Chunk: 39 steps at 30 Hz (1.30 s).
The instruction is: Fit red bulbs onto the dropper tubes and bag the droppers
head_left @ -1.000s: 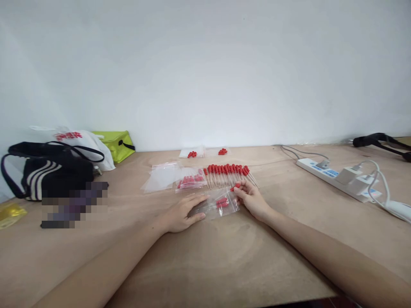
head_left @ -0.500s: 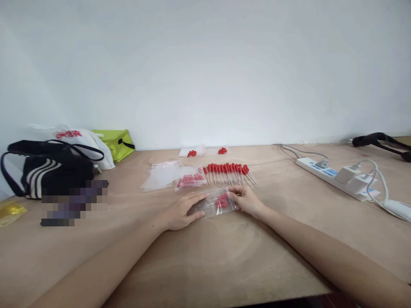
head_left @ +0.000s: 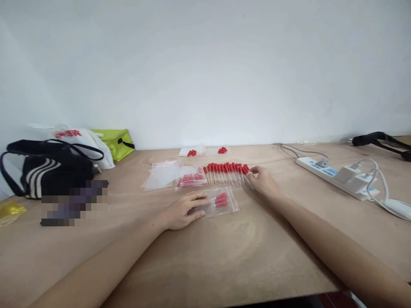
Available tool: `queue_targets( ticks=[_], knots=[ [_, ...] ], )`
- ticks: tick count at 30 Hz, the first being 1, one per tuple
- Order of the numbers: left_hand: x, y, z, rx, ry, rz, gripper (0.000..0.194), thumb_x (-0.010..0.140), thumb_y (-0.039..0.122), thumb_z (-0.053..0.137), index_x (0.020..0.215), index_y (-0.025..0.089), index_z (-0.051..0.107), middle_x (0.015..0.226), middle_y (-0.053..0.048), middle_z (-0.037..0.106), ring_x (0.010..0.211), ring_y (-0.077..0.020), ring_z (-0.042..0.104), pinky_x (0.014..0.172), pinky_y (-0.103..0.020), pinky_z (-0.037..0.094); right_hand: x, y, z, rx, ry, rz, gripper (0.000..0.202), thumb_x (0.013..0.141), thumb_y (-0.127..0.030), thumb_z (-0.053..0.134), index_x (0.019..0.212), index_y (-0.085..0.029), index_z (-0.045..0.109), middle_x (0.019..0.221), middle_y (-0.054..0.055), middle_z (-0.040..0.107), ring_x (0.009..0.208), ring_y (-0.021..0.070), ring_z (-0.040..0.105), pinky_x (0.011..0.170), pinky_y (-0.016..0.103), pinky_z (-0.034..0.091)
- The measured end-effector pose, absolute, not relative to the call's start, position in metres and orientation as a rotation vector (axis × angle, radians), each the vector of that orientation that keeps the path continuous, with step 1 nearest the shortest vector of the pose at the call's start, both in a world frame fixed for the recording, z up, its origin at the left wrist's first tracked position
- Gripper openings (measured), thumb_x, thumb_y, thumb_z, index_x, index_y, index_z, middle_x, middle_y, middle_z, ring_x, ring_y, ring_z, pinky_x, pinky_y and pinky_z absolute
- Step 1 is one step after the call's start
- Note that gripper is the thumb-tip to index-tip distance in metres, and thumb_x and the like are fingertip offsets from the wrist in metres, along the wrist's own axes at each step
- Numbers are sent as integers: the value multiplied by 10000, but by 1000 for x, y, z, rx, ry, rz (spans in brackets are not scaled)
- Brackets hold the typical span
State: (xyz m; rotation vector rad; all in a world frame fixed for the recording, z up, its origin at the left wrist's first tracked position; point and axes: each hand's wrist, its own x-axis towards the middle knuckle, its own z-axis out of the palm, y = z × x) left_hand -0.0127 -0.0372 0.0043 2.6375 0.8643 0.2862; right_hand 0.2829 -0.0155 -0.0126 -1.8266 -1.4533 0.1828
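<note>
My left hand (head_left: 186,210) lies on the left end of a clear zip bag (head_left: 231,204), fingers stretched out and thumb apart. Inside that bag are droppers with red rubber bulbs (head_left: 221,199), their thin tubes partly under my fingers. My right hand (head_left: 261,179) is at the right end of a row of droppers (head_left: 224,167). Its thumb and forefinger pinch the outermost dropper (head_left: 246,169). The row has red bulbs at the back and pale tubes pointing toward me.
Left of the row are flat bags (head_left: 162,175) and a filled bag (head_left: 191,179). Two bags (head_left: 184,150) with red pieces lie by the wall. A power strip (head_left: 334,176) with plugs and cables is right; a black bag (head_left: 58,171) and green box bag (head_left: 117,143) left.
My right hand has let go of the zip bag's right edge and moved right and away from me to the row's end. My left hand has stayed on the bag.
</note>
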Motion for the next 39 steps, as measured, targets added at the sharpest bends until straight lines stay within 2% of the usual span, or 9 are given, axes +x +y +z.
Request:
queue_targets(
  ticks=[3, 6, 10, 15, 20, 24, 28, 33, 39],
  knots=[
    [-12, -37, 6, 2647, 853, 274, 369, 855, 324, 419, 1222, 301, 445, 1323, -22, 385, 1208, -216, 347, 999, -392, 286, 304, -5, -17, -2063, -1373, 257, 339, 687, -299, 520, 980, -134, 566, 890, 104, 634, 774, 192, 584, 637, 266, 420],
    [-12, -38, 6, 2648, 864, 263, 372, 853, 320, 424, 1223, 291, 445, 1325, -26, 381, 1207, -215, 347, 999, -388, 287, 310, 0, -23, -2111, -1384, 333, 401, 672, -325, 539, 1022, -129, 564, 880, 106, 644, 716, 184, 593, 592, 256, 412],
    [-12, -39, 6, 2645, 878, 276, 374, 850, 321, 426, 1218, 263, 451, 1316, -36, 392, 1199, -206, 358, 1001, -378, 289, 309, 4, -28, -2079, -1401, 310, 285, 632, -257, 559, 876, -131, 636, 807, 110, 658, 727, 197, 597, 582, 243, 397],
    [-11, -37, 4, 2642, 891, 296, 380, 845, 329, 432, 1218, 261, 453, 1315, -40, 398, 1201, -212, 359, 999, -388, 291, 313, 4, -27, -2014, -1351, 358, 148, 643, -228, 521, 639, -169, 656, 511, 44, 611, 530, 167, 573, 493, 228, 367],
    [-12, -37, 3, 2637, 882, 308, 383, 843, 327, 440, 1222, 274, 449, 1318, -34, 396, 1204, -212, 357, 1002, -389, 286, 322, 3, -23, -1919, -1153, 288, 174, 681, -261, 492, 621, -165, 624, 545, 58, 623, 588, 189, 601, 517, 241, 397],
    [-12, -38, 3, 2630, 896, 291, 387, 843, 323, 439, 1227, 275, 443, 1323, -34, 389, 1210, -209, 347, 1006, -388, 280, 329, 3, -16, -1691, -963, 307, 221, 739, -331, 454, 717, -151, 581, 635, 52, 632, 566, 136, 600, 508, 217, 429],
    [-12, -38, 4, 2631, 900, 298, 384, 842, 326, 440, 1223, 280, 446, 1319, -32, 394, 1205, -209, 354, 1004, -391, 283, 333, -3, -1, -1234, -783, 394, 282, 640, -428, 600, 625, -157, 525, 561, 2, 565, 465, 90, 523, 444, 203, 406],
    [-13, -37, 3, 2638, 877, 312, 384, 845, 328, 436, 1227, 288, 440, 1315, -27, 397, 1198, -206, 362, 1000, -386, 289, 319, -23, 16, -1260, -1057, 322, 367, 645, -512, 586, 564, -158, 534, 429, -51, 435, 385, 57, 369, 388, 193, 302],
    [-14, -36, 2, 2658, 865, 323, 380, 849, 333, 432, 1226, 292, 439, 1314, -24, 399, 1194, -205, 367, 997, -385, 292, 293, -35, 7, -1266, -1464, 522, 372, 657, -524, 567, 603, -156, 556, 461, -50, 435, 418, 59, 347, 410, 197, 274]
  ],
)
